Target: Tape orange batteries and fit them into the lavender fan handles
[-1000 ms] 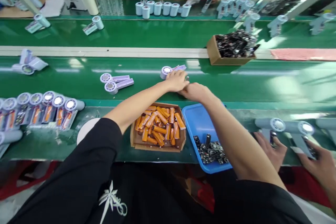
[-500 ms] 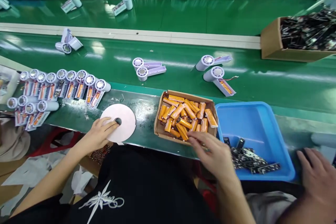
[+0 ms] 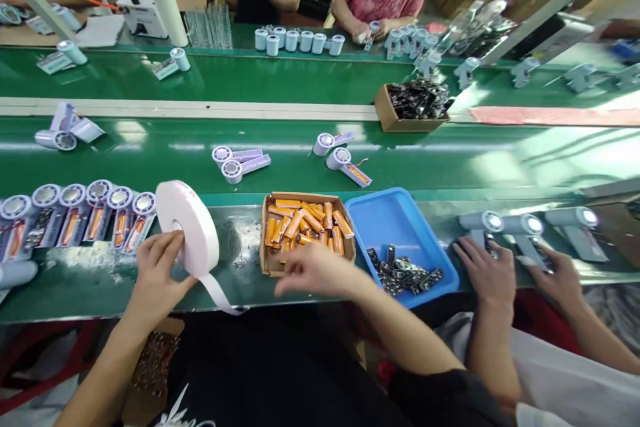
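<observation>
1. Left hand grips the tape roll upright on edge, its strip hanging over the table edge.
2. Right hand, fingers loosely spread and holding nothing, hovers at the near edge of the battery box, beside the blue tray.

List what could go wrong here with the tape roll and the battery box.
1. The left hand holds the tape roll lifted on edge, its loose tail trailing to the table edge; the tail might stick to the bench.
2. The right hand hovers over the near rim of the cardboard box of orange cells, and could nudge or tip it.
</observation>
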`<state>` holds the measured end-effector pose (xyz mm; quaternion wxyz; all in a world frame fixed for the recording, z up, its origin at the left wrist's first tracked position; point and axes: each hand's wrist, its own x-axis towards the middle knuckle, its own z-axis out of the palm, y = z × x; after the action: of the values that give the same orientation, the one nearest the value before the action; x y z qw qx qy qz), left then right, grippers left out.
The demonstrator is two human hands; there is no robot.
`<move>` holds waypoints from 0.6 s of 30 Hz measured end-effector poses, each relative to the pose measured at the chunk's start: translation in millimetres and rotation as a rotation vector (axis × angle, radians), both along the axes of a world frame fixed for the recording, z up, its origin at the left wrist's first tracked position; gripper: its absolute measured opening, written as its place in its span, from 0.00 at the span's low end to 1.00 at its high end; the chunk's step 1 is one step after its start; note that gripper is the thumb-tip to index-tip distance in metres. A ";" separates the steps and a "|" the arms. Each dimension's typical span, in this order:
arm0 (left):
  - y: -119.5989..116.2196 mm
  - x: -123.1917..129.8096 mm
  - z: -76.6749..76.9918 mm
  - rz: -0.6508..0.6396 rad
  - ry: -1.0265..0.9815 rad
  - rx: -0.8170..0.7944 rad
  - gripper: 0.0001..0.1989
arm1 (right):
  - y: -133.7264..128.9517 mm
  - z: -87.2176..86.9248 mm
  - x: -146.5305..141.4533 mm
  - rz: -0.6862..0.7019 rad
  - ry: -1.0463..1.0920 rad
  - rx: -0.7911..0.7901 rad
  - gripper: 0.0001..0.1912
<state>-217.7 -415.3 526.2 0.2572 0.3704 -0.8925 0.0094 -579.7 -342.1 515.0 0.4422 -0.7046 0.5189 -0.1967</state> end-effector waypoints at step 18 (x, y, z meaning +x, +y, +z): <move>98.9 68.2 -33.6 0.666 0.056 -0.051 0.40 | -128.6 38.7 93.6 0.014 0.563 -0.229 0.37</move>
<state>-149.5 -316.5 492.6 0.2736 0.6354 -0.7145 0.1050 -486.1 -470.7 553.7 0.1999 -0.7802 0.5909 -0.0476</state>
